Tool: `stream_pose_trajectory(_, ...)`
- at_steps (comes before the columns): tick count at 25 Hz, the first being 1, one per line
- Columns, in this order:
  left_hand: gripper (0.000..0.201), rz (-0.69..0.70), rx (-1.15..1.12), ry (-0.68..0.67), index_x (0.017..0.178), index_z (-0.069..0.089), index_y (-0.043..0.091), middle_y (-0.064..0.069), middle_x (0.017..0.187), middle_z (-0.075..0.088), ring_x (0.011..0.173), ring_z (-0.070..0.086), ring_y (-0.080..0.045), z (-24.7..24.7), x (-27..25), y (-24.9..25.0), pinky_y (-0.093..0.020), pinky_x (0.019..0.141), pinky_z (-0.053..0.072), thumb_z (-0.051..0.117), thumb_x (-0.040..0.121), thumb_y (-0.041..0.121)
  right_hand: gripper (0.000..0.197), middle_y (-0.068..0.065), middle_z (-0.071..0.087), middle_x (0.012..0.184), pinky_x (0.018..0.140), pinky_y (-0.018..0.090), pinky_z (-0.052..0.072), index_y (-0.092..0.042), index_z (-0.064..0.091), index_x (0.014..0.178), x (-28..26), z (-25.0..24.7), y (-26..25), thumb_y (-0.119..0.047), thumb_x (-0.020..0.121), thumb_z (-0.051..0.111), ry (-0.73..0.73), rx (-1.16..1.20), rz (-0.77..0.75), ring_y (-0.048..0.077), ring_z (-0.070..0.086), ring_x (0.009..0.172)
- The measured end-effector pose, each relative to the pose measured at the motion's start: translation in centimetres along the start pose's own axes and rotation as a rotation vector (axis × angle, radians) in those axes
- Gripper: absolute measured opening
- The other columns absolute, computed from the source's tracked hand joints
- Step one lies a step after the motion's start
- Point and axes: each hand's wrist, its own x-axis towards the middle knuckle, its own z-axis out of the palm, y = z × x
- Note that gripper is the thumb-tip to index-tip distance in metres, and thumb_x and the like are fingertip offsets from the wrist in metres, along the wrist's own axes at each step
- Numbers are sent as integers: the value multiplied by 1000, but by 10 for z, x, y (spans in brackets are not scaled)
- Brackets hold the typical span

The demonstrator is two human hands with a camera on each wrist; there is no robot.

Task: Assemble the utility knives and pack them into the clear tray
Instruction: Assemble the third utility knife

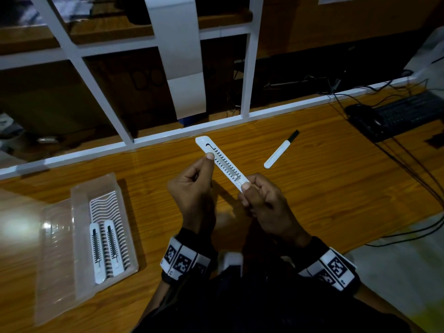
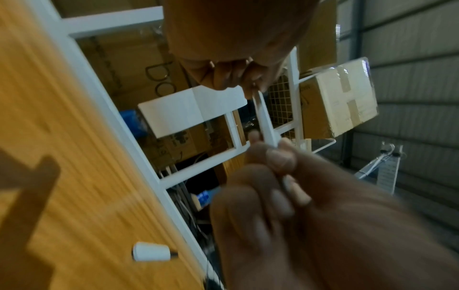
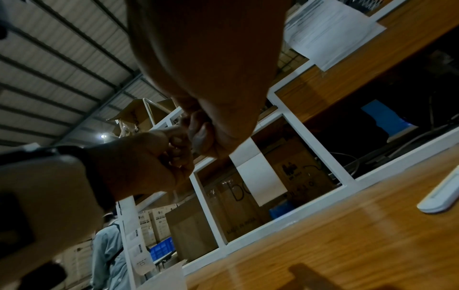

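Observation:
Both hands hold one white utility knife body (image 1: 222,162) slantwise above the wooden table. My left hand (image 1: 207,162) pinches its far part with the thumb on top. At the near end, my right hand (image 1: 246,189) grips it with the thumb on the slider. The left wrist view shows the knife body (image 2: 267,121) edge-on between the two hands. A second white knife piece with a black tip (image 1: 281,150) lies loose on the table to the right. The clear tray (image 1: 79,236) at the left holds two white knives (image 1: 96,253) (image 1: 113,248) side by side.
A clear lid (image 1: 52,248) lies left of the tray. A white shelf frame (image 1: 168,133) runs along the table's far edge, with cardboard boxes behind it. A black keyboard (image 1: 403,111) and cables lie at the far right. A person (image 3: 106,245) stands in the background.

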Motion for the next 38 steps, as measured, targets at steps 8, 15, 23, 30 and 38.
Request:
stream_pose_trajectory(8, 27, 25, 9, 39, 68, 71, 0, -4, 52, 41, 47, 27, -18, -9, -8, 1, -26, 47, 29, 70, 94, 5, 17, 0, 49, 65, 47, 20, 36, -18, 59, 94, -11, 9, -3, -23, 102, 45, -82, 120, 47, 7, 41, 51)
stream_pose_trajectory(15, 15, 47, 51, 38, 79, 78, 2, 1, 50, 51, 44, 35, -12, -17, -22, 0, -24, 46, 32, 71, 92, 2, 25, -4, 52, 63, 45, 17, 35, -10, 63, 99, -19, 19, -4, -25, 105, 44, -62, 76, 146, 5, 43, 48)
stream_pose_trajectory(23, 14, 74, 62, 73, 86, 77, -10, -15, 54, 53, 48, 37, -17, -20, -27, 4, -28, 45, 31, 72, 91, 2, 26, 4, 44, 64, 46, 20, 33, -5, 62, 94, -25, 23, -9, -18, 102, 41, 7, 54, 106, 8, 37, 51)
stream_pose_trajectory(30, 11, 116, 86, 53, 85, 79, -2, -15, 54, 57, 47, 40, -17, -19, -31, 6, -28, 44, 33, 71, 92, 2, 34, -1, 47, 64, 45, 21, 31, -17, 64, 94, -30, 25, -13, -3, 103, 35, -6, 27, 156, 7, 37, 51)
stream_pose_trajectory(38, 24, 108, 68, -2, 70, 71, 7, -33, 54, 44, 44, 30, -35, -15, -39, 9, -37, 43, 29, 68, 94, 2, 28, 5, 48, 66, 46, 20, 34, -8, 63, 98, -41, 24, -12, -6, 104, 37, 27, 54, 162, 7, 39, 51)
